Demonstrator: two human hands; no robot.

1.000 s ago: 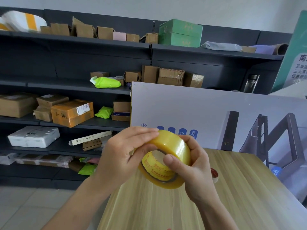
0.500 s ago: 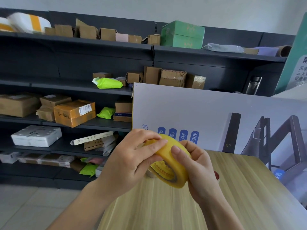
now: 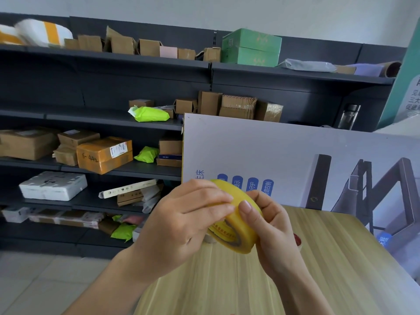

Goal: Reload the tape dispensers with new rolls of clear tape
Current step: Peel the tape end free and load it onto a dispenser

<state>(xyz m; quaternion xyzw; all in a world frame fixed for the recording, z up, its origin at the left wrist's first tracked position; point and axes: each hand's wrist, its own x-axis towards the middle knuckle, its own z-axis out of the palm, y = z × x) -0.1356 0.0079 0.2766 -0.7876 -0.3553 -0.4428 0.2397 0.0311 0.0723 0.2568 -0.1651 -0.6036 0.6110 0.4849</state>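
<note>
Tape roll (image 3: 247, 235) held tilted, core facing lower-left

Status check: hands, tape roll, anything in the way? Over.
Left hand and right hand both grip the tape roll, held above the wooden table. Roll not yet in a dispenser. Nothing in the way.

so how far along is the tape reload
Early. Done: nothing that shows; no loaded dispenser is in view. In hand: the left hand and right hand both hold the tape roll above the table, fingertips on its outer face, probably hunting the loose end. Left: free the end and fit the roll into a dispenser. A red-edged thing behind the right hand is too hidden to identify.
</note>
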